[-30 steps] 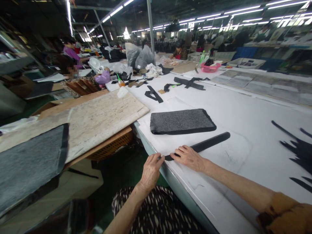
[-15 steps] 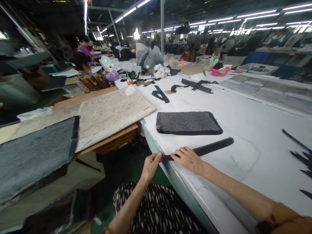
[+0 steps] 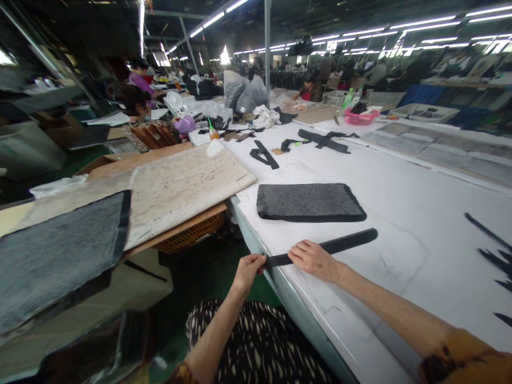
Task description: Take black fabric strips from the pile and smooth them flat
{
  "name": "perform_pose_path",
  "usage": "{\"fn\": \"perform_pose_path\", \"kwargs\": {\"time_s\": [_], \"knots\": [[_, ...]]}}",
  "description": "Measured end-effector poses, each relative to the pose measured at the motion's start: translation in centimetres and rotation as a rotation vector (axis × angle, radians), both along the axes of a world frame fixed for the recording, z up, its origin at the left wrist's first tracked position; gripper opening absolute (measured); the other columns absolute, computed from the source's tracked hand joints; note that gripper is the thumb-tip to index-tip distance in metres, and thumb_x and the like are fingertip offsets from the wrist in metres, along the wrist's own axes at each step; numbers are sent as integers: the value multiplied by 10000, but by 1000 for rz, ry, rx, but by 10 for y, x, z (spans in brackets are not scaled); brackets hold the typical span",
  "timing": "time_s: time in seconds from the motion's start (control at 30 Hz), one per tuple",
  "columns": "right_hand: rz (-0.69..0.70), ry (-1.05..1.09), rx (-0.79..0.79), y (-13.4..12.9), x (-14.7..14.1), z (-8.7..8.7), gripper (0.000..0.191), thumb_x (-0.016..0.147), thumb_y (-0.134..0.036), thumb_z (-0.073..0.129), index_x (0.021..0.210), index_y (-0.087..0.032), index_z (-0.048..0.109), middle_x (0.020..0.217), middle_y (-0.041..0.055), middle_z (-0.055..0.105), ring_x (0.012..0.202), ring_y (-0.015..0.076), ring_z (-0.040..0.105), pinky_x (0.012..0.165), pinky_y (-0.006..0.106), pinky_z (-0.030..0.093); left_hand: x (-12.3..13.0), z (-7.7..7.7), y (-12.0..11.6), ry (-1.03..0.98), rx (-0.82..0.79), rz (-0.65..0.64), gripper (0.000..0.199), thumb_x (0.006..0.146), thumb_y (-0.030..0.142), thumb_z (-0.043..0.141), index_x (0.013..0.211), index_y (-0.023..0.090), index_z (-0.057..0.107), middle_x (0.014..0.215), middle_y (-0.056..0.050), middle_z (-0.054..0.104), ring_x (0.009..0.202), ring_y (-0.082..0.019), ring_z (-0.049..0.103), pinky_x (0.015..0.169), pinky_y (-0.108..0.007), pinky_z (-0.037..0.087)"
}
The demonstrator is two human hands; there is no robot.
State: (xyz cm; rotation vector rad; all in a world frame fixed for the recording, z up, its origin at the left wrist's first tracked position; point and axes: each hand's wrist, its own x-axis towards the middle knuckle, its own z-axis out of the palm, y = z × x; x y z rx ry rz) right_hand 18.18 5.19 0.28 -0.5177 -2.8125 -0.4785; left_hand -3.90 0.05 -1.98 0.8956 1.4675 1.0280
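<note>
A long black strip [image 3: 350,241], rounded at its far end, lies slantwise on the white tabletop [image 3: 400,192]. My left hand [image 3: 248,271] pinches its near end at the table's edge. Farther along, my right hand [image 3: 314,260] rests on the strip with fingers curled over it, hiding part of it. A short stretch of strip shows between the two hands. Just beyond them sits a dark grey textured rectangular piece [image 3: 310,202] with black edging, apart from both hands.
More black strips [image 3: 496,261] lie at the right. Black pieces [image 3: 324,141], a glue bottle [image 3: 213,129] and a pink basket [image 3: 361,116] are farther back. A pale board [image 3: 184,181] at left carries another grey black-edged piece [image 3: 60,256]. Co-workers sit beyond.
The black strip has shifted slightly left, toward the table's edge. My right hand has slid a little to the right along it, so more strip shows between my hands.
</note>
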Motion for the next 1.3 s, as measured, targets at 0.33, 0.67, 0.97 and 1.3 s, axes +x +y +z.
{"fn": "perform_pose_path", "kwargs": {"time_s": [0.33,0.67,0.97,1.3], "knots": [[-39,138,-129,-7,29,3,250,913,-49,353,931,-109,596,835,71,576,788,174,498,702,300,406,-17,-20,-7,-28,-50,25,365,526,504,716,513,154,614,444,24,512,455,-94,433,495,-235,348],[-53,133,-100,-13,42,1,270,890,-13,353,913,-112,603,835,76,585,778,171,512,706,306,423,-52,-62,-22,20,-134,120,365,482,499,732,496,157,607,421,27,510,430,-87,422,461,-227,333],[3,96,-43,-21,27,5,244,891,-11,377,917,-97,604,806,69,577,762,169,495,673,309,400,-81,-102,-43,69,-257,240,326,516,439,749,493,163,578,419,38,497,417,-91,435,449,-225,350],[90,5,2,-23,-20,4,199,869,-16,422,837,-128,583,786,38,534,701,156,444,610,311,326,-89,-104,-58,280,-365,324,205,692,260,622,528,175,534,441,40,484,446,-121,492,483,-241,403]]}}
